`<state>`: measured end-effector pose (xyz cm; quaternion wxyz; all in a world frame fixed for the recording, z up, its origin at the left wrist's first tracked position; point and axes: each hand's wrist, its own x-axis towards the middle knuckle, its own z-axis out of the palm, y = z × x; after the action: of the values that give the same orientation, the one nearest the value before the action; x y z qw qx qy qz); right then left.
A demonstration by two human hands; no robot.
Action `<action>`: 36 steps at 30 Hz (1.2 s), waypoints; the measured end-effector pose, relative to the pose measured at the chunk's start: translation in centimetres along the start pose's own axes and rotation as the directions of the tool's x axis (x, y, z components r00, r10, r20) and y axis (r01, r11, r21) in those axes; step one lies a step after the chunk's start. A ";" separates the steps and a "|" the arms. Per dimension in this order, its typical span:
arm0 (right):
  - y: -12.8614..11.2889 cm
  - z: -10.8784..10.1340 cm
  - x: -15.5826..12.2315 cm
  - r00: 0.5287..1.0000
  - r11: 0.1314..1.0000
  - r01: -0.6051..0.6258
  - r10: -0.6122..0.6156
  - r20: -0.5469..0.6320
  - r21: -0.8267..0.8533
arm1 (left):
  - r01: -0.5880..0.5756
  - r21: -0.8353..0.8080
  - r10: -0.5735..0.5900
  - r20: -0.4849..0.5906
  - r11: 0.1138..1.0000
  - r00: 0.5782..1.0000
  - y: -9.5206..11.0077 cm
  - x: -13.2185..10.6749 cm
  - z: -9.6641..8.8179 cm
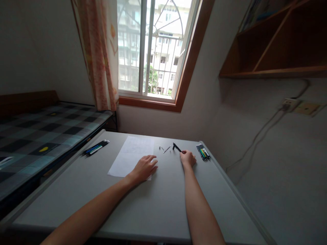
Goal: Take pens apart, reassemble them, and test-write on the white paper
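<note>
Right now a black pen sits at the far part of the table, its near end pinched between the thumb and fingers of the right hand. A short dark piece shows by its far end; from where I stand, I can't tell if it's attached. Just left of it lie small loose parts, one of them a thin rod set at a slant.

Nearer the middle, the left hand is spread over the lower right of a white sheet of paper, its fingers a little apart and holding nothing; whether the palm presses the paper, I can't make out. To the right of the right hand, a row of pens lies side by side near the edge of the grey table. Over by the left edge, beyond the paper, rests another bundle of pens.

Further out, a checked bed stands to the left, and a curtain hangs beside the window.
</note>
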<state>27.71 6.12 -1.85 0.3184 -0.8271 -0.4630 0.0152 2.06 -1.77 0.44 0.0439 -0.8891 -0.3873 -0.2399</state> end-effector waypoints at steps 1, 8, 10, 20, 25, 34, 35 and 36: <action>0.0 0.0 0.0 1.000 1.000 0.003 -0.003 -0.005 0.003 | -0.023 -0.014 0.023 -0.003 1.000 1.000 0.2 0.1 -0.1; 0.1 0.2 0.0 0.993 0.996 0.013 -0.003 -0.119 0.083 | -0.119 -0.066 0.123 0.061 0.991 0.991 0.9 0.1 -0.2; 0.0 0.2 0.1 0.981 0.994 0.022 -0.001 -0.195 0.105 | -0.075 -0.046 0.078 0.077 0.996 0.994 0.7 0.0 0.1; -1.8 0.0 -0.3 0.945 0.928 0.325 -0.314 -0.088 0.185 | 0.069 0.022 -0.072 0.199 0.997 0.977 0.2 -0.3 1.3; -2.1 1.0 -0.6 0.880 0.863 0.425 -0.465 0.101 0.273 | 0.092 0.015 -0.093 0.246 0.996 0.965 0.2 -0.3 1.3; -1.7 1.8 -0.2 0.897 0.867 0.341 -0.416 0.151 0.364 | 0.113 0.000 -0.108 0.269 0.994 0.957 0.4 -0.2 1.0; -1.7 1.8 -0.2 0.900 0.870 0.329 -0.407 0.158 0.367 | 0.117 -0.003 -0.111 0.271 0.993 0.956 0.4 -0.2 1.0; -1.7 1.7 -0.1 0.901 0.873 0.320 -0.400 0.166 0.368 | 0.123 -0.007 -0.116 0.272 0.992 0.955 0.4 -0.2 1.0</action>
<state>25.75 7.55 -2.33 0.3925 -0.6523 -0.6350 0.1313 2.58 -1.91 -0.47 -0.0348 -0.8890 -0.4398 -0.1225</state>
